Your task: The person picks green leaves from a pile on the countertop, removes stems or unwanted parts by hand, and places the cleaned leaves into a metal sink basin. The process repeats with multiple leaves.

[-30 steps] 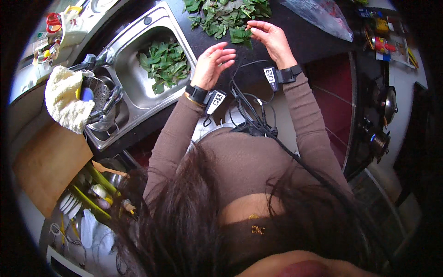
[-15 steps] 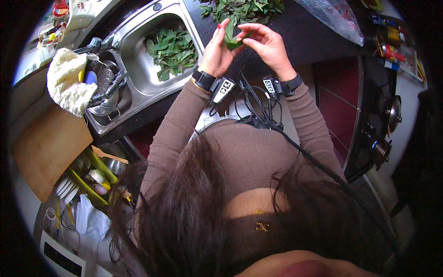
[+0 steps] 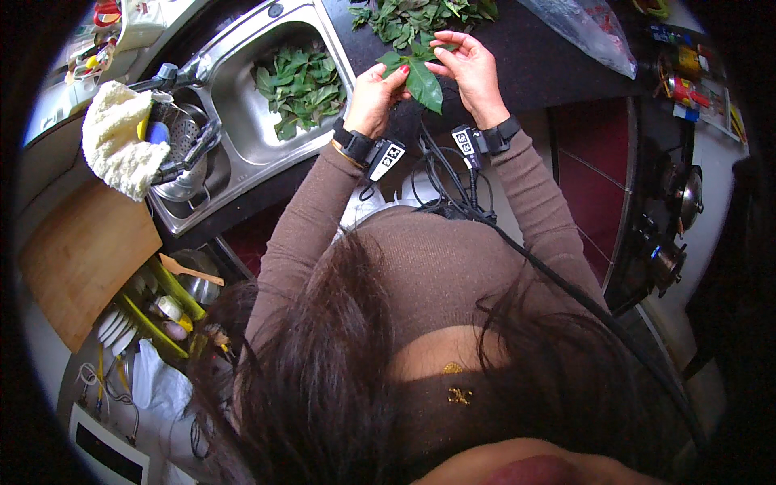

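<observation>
Over the front of the dark counter, a green leafy sprig is spread between my hands, one broad leaf hanging toward me. My left hand pinches it from the left, thumb across the leaf's base. From the right, the bent thumb and fingers of my right hand close on its upper part; the exact contact is partly hidden by the leaves. Just beyond lies a heap of leafy greens. A pile of loose green leaves rests in the steel sink basin to the left.
The steel sink has a faucet and a strainer at its left, with a cream knitted cloth draped there. A clear plastic bag lies at the far right. Black cables hang below my wrists.
The sprig has come nearer and opened out, its broad leaf now pointing down toward me. My left hand has dropped slightly, and the right has shifted a little upward.
</observation>
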